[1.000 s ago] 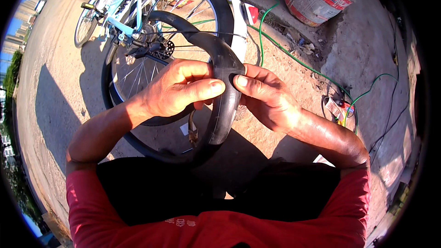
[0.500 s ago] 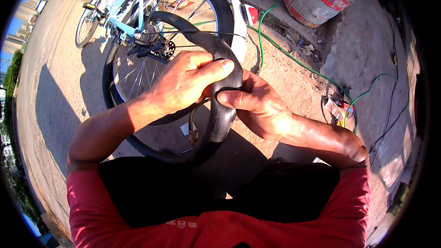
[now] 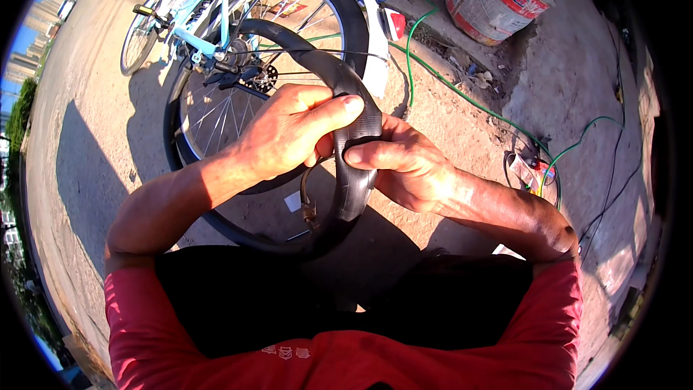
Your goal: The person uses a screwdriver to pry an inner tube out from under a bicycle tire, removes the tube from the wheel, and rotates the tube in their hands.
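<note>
A black, inflated bicycle inner tube (image 3: 351, 198) loops in front of me, running from beside the wheel down toward my lap. My left hand (image 3: 292, 128) grips it from the left, thumb pressed on its upper face. Just below and to the right, my right hand (image 3: 413, 166) closes round the same stretch, its thumb pushing into the rubber; the fingers of both hands are mostly hidden behind it. Inside the loop hangs a thin hose with a brass-coloured end (image 3: 309, 211). Behind the tube lies a light-blue bicycle (image 3: 207, 11) with a spoked rear wheel and a white mudguard (image 3: 375, 43).
A battered red-and-white bucket (image 3: 495, 1) holding tools stands at the far right. A green hose (image 3: 469, 87) snakes across the ground to the right, past some small coloured litter (image 3: 530, 173). A red rear light (image 3: 395, 23) sits on the mudguard.
Both hands keep their grip on the inner tube. My right thumb has shifted very slightly right, and the brass-coloured hose end has swung slightly the same way.
</note>
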### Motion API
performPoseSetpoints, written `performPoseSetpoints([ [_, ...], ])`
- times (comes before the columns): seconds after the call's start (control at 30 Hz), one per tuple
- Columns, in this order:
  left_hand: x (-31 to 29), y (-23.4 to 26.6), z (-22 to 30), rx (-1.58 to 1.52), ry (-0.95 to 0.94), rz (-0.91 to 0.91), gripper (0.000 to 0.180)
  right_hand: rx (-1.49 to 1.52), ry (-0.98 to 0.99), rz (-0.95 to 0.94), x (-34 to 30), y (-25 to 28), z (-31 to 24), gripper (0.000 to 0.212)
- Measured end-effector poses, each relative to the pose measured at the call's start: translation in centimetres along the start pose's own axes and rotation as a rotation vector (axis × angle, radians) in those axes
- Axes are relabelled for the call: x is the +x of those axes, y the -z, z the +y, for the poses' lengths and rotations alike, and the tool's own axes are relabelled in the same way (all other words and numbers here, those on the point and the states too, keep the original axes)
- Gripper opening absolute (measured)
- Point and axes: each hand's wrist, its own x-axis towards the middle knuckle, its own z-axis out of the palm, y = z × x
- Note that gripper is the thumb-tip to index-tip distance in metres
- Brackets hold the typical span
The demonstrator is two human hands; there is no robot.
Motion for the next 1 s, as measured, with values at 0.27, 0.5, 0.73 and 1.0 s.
performPoseSetpoints([
  [0.27,0.1,0.3,0.1,0.014,0.012,-0.001,0.043,-0.004,0.009,-0.032,0.3,0.3,-0.3,0.027],
  [0.5,0.3,0.5,0.1,-0.026,0.009,-0.013,0.041,-0.001,0.068,-0.085,0.9,0.6,-0.1,0.026],
  [0.73,0.4,0.1,0.0,-0.09,0.005,-0.011,0.039,-0.011,0.065,-0.06,0.5,0.8,0.0,0.026],
  [1.0,1.4,0.2,0.2,-0.094,-0.029,0.008,0.042,-0.013,0.066,0.006,0.4,0.6,-1.1,0.024],
])
